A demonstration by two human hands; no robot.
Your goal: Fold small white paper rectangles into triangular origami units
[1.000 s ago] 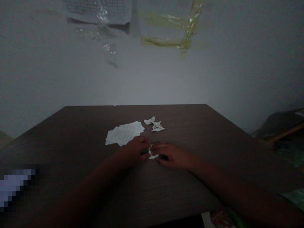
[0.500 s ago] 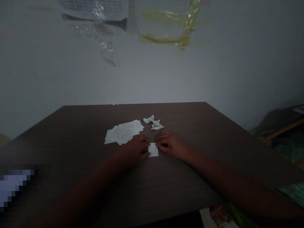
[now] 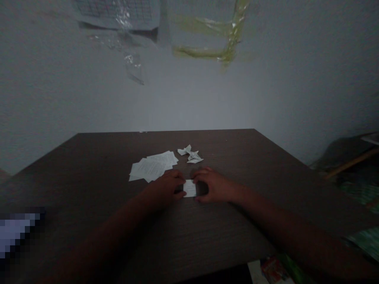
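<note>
A small, squarish piece of printed white paper (image 3: pixel 190 188) lies on the dark brown table between my hands. My left hand (image 3: pixel 167 188) holds its left edge, with the fingers at the far left corner and the thumb at the near left corner. On the other side, my right hand (image 3: pixel 215 186) curves around the right edge, its fingers at the far corner and its thumb by the near corner. Both hands rest low on the table. Beyond them sit a few folded paper shapes (image 3: pixel 194 157), close together.
Loose printed paper sheets (image 3: pixel 151 167) overlap just past my left hand. The brown table (image 3: pixel 189 240) reaches back to a grey wall (image 3: pixel 195 98) with tape and a paper on it. A pixelated bright object (image 3: pixel 17 230) is at the left. Red and green items (image 3: pixel 278 270) show below the front edge.
The paper's loose, raised part at first now lies flat as a square. My right hand drew back to the far right corner, then spread its thumb down to the near corner. My left hand stayed.
</note>
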